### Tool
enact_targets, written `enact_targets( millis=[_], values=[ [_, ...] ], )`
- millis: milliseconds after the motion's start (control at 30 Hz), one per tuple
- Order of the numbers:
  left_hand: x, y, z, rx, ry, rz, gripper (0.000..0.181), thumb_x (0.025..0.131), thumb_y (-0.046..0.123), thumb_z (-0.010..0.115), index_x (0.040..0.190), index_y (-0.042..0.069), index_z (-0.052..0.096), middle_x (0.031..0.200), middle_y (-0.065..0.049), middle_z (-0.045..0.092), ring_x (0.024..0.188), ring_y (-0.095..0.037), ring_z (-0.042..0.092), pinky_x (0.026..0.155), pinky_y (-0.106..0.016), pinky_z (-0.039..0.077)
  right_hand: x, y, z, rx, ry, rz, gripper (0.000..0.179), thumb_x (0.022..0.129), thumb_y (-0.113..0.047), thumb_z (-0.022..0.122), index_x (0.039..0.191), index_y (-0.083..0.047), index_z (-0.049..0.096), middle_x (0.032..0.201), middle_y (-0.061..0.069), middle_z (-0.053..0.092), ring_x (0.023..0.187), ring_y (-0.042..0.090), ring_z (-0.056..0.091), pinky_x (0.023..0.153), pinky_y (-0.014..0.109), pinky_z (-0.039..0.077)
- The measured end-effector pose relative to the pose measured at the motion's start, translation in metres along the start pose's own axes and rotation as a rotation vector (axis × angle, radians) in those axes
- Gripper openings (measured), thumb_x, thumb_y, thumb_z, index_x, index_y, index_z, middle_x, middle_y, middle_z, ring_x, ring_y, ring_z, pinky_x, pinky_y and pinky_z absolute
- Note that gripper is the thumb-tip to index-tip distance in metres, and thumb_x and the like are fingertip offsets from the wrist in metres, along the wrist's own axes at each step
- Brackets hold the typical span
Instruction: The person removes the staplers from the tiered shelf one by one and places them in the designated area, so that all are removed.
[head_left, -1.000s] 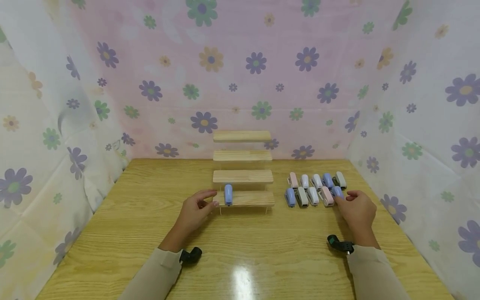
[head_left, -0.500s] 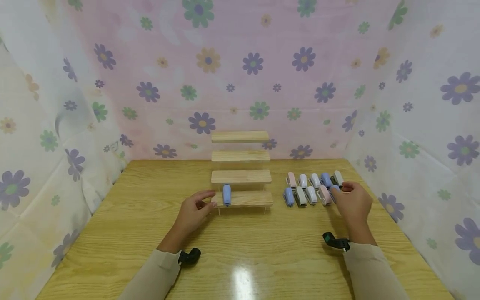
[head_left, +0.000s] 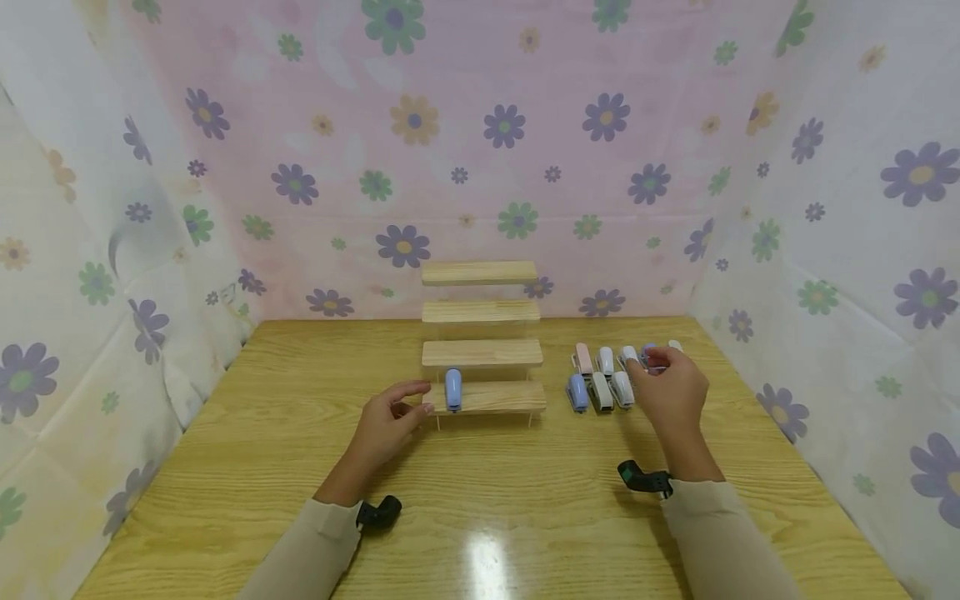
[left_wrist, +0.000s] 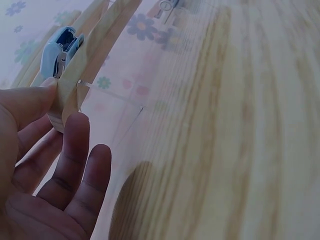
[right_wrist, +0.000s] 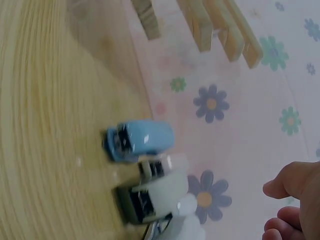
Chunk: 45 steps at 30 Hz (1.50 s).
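Note:
My left hand point(head_left: 390, 421) holds the left end of the lowest step of a wooden display stand point(head_left: 506, 397); in the left wrist view the thumb point(left_wrist: 37, 102) lies on the end of the board. A blue mini stapler point(head_left: 453, 390) stands upright on that step, close to this hand. My right hand point(head_left: 671, 396) hovers over the right part of a group of staplers, thumb and fingers bent and apart, with nothing visible between them. In the right wrist view a blue stapler point(right_wrist: 147, 136) and a grey-green one point(right_wrist: 157, 197) stand away from its fingertips.
Two rows of staplers stand on the wooden table point(head_left: 480, 483) right of the stand, among them a pink one point(head_left: 583, 358) and a white one point(head_left: 622, 389). My right hand hides several. The stand's upper steps point(head_left: 480, 272) rise behind. Flowered cloth point(head_left: 465, 125) encloses the table.
My right hand has moved left from the blue stapler at the right end of the front row, over the neighbouring staplers. The left hand and the stapler on the stand have stayed in place.

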<state>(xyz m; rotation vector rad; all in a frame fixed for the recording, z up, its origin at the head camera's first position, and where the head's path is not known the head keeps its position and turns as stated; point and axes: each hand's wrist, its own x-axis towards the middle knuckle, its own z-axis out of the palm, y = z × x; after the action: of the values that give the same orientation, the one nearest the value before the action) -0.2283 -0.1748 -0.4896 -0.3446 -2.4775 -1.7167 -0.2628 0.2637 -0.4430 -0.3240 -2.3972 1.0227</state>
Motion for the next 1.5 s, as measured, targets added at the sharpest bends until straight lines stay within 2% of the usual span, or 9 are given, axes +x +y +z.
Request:
enact_targets(
  millis=[200, 467, 633, 767, 933, 1233, 1367, 1500],
  values=[
    [0.001, 0.000, -0.001, -0.069, -0.017, -0.007, 0.039, 0.098, 0.021, 0.074, 0.136, 0.013, 0.068, 0.144, -0.010, 0.062, 0.096, -0.039, 0.072, 0.060, -0.023, 0.054, -0.007, -0.025, 0.007, 0.047, -0.006, -0.065, 0.035, 0.093, -0.035, 0.076, 0.115, -0.008, 0.075, 0.102, 0.010, 0.075, 0.091, 0.027, 0.072, 0.067, 0.024, 0.054],
    [0.001, -0.003, -0.002, 0.005, -0.018, 0.015, 0.037, 0.099, 0.025, 0.073, 0.135, 0.018, 0.069, 0.142, -0.006, 0.065, 0.093, -0.027, 0.073, 0.064, -0.026, 0.057, -0.017, -0.053, 0.025, 0.090, -0.049, -0.168, 0.032, 0.094, -0.034, 0.076, 0.115, -0.010, 0.076, 0.099, 0.009, 0.076, 0.087, 0.027, 0.073, 0.071, 0.044, 0.061],
    [-0.001, 0.000, -0.002, 0.042, -0.009, 0.036, 0.036, 0.100, 0.024, 0.073, 0.135, 0.017, 0.070, 0.145, -0.003, 0.062, 0.105, -0.024, 0.073, 0.077, -0.022, 0.060, -0.024, -0.064, 0.037, 0.082, -0.103, -0.213, 0.028, 0.092, -0.033, 0.077, 0.112, -0.012, 0.076, 0.096, 0.004, 0.075, 0.083, 0.022, 0.071, 0.069, 0.041, 0.060],
    [-0.002, 0.002, -0.002, 0.017, -0.026, 0.054, 0.037, 0.101, 0.023, 0.071, 0.136, 0.012, 0.069, 0.149, -0.005, 0.059, 0.110, -0.026, 0.072, 0.085, -0.019, 0.059, -0.031, -0.074, 0.042, 0.089, -0.172, -0.221, 0.026, 0.092, -0.032, 0.077, 0.110, -0.013, 0.075, 0.096, 0.004, 0.074, 0.084, 0.022, 0.070, 0.070, 0.041, 0.060],
    [-0.002, 0.002, -0.003, -0.012, -0.045, 0.073, 0.038, 0.101, 0.017, 0.069, 0.138, 0.007, 0.067, 0.151, -0.010, 0.057, 0.112, -0.029, 0.071, 0.087, -0.019, 0.059, -0.041, -0.086, 0.048, 0.081, -0.256, -0.238, 0.030, 0.092, -0.032, 0.078, 0.113, -0.010, 0.075, 0.097, 0.005, 0.074, 0.086, 0.023, 0.069, 0.072, 0.042, 0.061],
    [-0.001, 0.001, -0.005, -0.061, -0.074, 0.040, 0.038, 0.101, 0.012, 0.068, 0.139, 0.005, 0.066, 0.152, -0.011, 0.056, 0.118, -0.034, 0.069, 0.090, -0.022, 0.059, -0.058, -0.102, 0.068, 0.113, -0.306, -0.314, 0.027, 0.091, -0.034, 0.078, 0.110, -0.014, 0.076, 0.095, 0.000, 0.074, 0.082, 0.018, 0.067, 0.069, 0.037, 0.059],
    [0.000, 0.002, -0.005, -0.087, -0.076, 0.050, 0.040, 0.101, 0.011, 0.069, 0.139, 0.004, 0.065, 0.152, -0.014, 0.056, 0.114, -0.034, 0.071, 0.089, -0.021, 0.060, -0.068, -0.112, 0.079, 0.144, -0.324, -0.337, 0.025, 0.090, -0.034, 0.081, 0.106, -0.016, 0.077, 0.090, -0.003, 0.072, 0.078, 0.014, 0.067, 0.066, 0.034, 0.059],
    [0.001, 0.001, -0.006, -0.129, -0.082, 0.038, 0.041, 0.100, 0.010, 0.070, 0.140, 0.003, 0.064, 0.152, -0.015, 0.055, 0.107, -0.029, 0.074, 0.087, -0.023, 0.061, -0.082, -0.122, 0.089, 0.171, -0.366, -0.347, 0.034, 0.090, -0.038, 0.081, 0.112, -0.012, 0.077, 0.089, -0.004, 0.070, 0.076, 0.011, 0.067, 0.065, 0.032, 0.059]
  ],
)
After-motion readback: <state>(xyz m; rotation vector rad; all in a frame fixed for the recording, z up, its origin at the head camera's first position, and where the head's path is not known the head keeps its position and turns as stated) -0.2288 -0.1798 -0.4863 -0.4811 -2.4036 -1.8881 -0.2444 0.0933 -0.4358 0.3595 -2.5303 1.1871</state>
